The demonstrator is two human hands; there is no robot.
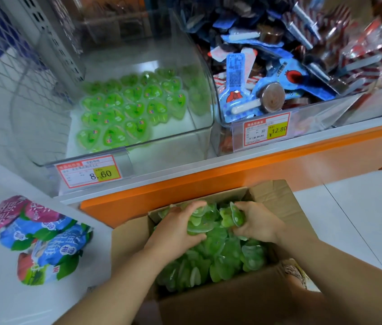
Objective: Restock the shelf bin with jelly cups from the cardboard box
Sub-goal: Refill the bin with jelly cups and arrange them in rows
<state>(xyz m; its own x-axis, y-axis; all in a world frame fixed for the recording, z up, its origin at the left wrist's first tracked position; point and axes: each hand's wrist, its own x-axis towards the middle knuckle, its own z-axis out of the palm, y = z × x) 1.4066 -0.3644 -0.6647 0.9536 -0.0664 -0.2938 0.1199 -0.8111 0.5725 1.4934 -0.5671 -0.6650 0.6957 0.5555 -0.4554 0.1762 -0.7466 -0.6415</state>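
An open cardboard box [229, 306] on the floor is filled with green heart-shaped jelly cups [222, 252]. Both hands are inside it. My left hand [173, 231] curls over a clump of cups at the box's far side. My right hand [259, 225] grips several cups, one standing on edge between thumb and fingers. Above, the clear shelf bin [173, 136] with the 8.60 price tag holds a single layer of the same green jelly cups [129, 106] on its left side; its right part is bare.
A neighbouring clear bin [326, 106] to the right is heaped with blue and red wrapped snacks. An orange shelf edge [208, 174] runs between bins and box. Colourful snack bags [37, 238] lie at the lower left. White wire mesh stands at the far left.
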